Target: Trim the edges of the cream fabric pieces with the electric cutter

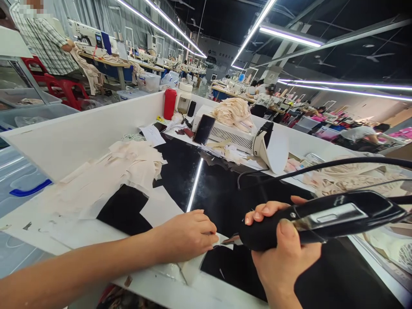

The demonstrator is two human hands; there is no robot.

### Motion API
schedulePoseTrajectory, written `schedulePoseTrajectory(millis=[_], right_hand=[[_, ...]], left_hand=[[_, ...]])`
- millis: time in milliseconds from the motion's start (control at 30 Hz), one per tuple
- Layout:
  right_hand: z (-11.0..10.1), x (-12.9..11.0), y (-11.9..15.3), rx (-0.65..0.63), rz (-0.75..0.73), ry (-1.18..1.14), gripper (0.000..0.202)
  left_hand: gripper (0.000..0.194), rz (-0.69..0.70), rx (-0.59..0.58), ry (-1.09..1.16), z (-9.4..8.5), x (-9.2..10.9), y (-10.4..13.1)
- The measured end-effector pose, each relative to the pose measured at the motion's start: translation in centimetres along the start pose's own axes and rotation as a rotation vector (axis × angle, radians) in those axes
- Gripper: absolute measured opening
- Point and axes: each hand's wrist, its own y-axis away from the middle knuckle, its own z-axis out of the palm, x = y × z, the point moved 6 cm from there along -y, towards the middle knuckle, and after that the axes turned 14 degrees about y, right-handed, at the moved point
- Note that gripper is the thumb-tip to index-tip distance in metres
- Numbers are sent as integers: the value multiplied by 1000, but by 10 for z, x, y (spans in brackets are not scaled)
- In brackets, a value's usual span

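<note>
My right hand [286, 253] is wrapped around a black corded power tool [322, 216] with a shiny metal strip along its side. The tool's narrow metal tip [232, 240] points left, just in front of my left fingers. My left hand [189, 236] has its fingers curled together by the tip, over the edge of a small white piece [222, 241]. What the fingertips pinch, if anything, is hidden. Beneath both hands lies a black sheet [225, 270] on the white table. To the left is a heap of thin beige fabric pieces [125, 163].
A low white wall [96, 124] borders the table. Along the back stand a red bottle [169, 104], a phone [204, 129], a vented white box [230, 139] and a white lamp-like cone [277, 150]. The tool's black cable [347, 162] runs off right. A person [45, 43] works behind.
</note>
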Motion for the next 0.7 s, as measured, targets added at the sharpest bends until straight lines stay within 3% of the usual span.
schedulePoseTrajectory(millis=[367,567,700], right_hand=[[-15,1,-9,39,5,11,44],[-14,3,-5,40,21,47,43],[-14,0,-3,56,23,64,43]], left_hand=[[6,14,-13,-11,-2,0,0],[5,11,-18,-17,-3,1,0],[17,49,11,-54,-9,6,-1]])
